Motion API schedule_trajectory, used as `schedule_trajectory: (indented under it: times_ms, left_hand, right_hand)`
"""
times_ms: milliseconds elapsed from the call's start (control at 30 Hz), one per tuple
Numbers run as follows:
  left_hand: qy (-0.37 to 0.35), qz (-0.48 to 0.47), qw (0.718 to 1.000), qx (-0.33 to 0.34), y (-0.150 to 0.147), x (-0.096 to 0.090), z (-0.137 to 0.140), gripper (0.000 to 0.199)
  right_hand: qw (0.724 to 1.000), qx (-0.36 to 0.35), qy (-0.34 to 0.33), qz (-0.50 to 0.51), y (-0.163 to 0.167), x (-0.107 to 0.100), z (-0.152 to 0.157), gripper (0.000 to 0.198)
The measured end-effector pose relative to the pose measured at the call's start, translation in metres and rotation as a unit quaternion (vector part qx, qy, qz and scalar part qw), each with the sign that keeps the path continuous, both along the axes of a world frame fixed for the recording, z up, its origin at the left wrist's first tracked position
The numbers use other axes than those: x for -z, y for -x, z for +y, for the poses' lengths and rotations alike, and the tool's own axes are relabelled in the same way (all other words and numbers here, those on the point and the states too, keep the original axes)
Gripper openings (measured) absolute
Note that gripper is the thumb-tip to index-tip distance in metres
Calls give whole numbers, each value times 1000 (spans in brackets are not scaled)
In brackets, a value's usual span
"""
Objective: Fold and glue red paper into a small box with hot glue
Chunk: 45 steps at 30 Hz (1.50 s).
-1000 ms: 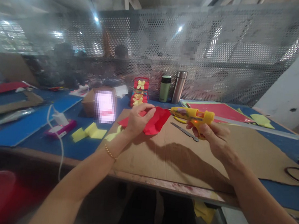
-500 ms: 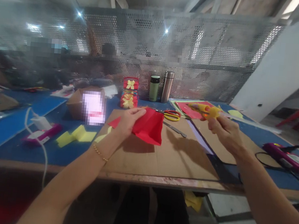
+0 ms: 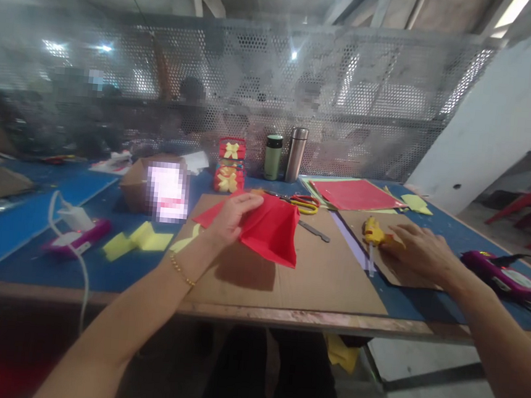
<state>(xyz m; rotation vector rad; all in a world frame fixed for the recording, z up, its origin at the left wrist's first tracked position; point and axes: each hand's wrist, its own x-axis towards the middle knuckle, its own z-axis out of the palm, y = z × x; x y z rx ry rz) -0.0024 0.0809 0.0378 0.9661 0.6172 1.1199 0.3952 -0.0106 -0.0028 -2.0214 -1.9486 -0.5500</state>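
My left hand (image 3: 233, 218) pinches a folded red sheet (image 3: 270, 227), perhaps paper or felt, and holds it just above a cardboard mat (image 3: 328, 279). The sheet's lower right side opens like a pocket. To the right, a yellow glue gun (image 3: 373, 231) lies on a smaller cardboard piece, a clear glue stick pointing toward me. My right hand (image 3: 421, 250) is beside its handle with fingers stretched out; whether they still touch it is hard to see. Behind the red sheet lie yellow-handled scissors (image 3: 306, 206) and a grey metal blade (image 3: 313, 230).
A blurred bright phone (image 3: 167, 192) leans on a brown box. Red boxes with yellow bows (image 3: 228, 180), a green tumbler (image 3: 273, 157) and a steel flask (image 3: 296, 155) stand behind. Red sheets (image 3: 356, 194) lie at the back right. Purple power strips (image 3: 503, 275) and cables flank the table.
My right hand has come down and set the glue gun on the cardboard at the right, its fingers loosening. The red sheet in my left hand has tilted and shifted slightly right.
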Motion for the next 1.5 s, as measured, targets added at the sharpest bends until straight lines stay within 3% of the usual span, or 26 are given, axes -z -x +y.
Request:
schedule_trajectory:
  times_ms: [67,133,333,433,567,667,900,1133,1233,1400,1500]
  left_hand:
    - [0,1,1000,7,-1,-1,-2,20]
    - [0,8,1000,10,-3,-2,-5,19]
    - [-42,32,998,-22,-3,-4,-8,24]
    - [-91,58,993,-44,0,2,-5,23]
    - [-130,114,984,-54,0,10,-2,21]
    - [-115,109,987,-39,-3,11,-2,24]
    - [-155,179,969,-71,-2,6,1,20]
    - [-163,204,959,-106,1,11,8,19]
    - [-154,233,954,-111,1,9,9,17]
    - [-284,248,896,-235,0,-3,2,19]
    - [-365,273,856,-243,-2,-7,-6,21]
  right_hand:
    - [1000,-13,-19,14,24,-14,1,30]
    - [987,-120,-20,105,58,-29,5,36]
    - [873,-328,102,347,149,-57,42,41]
    - [807,-362,163,437,163,-58,60,43]
    - [768,-346,158,515,166,-49,66,47]
    - [757,-348,161,529,165,-44,61,49]
    - [756,-355,170,522,165,-40,55,46]
    - [722,-378,182,550,165,-29,60,40]
    - [734,-381,159,539,164,-23,62,33]
    - [749,-372,100,539,169,-13,65,31]
    - [748,-371,62,547,171,-8,68,32]
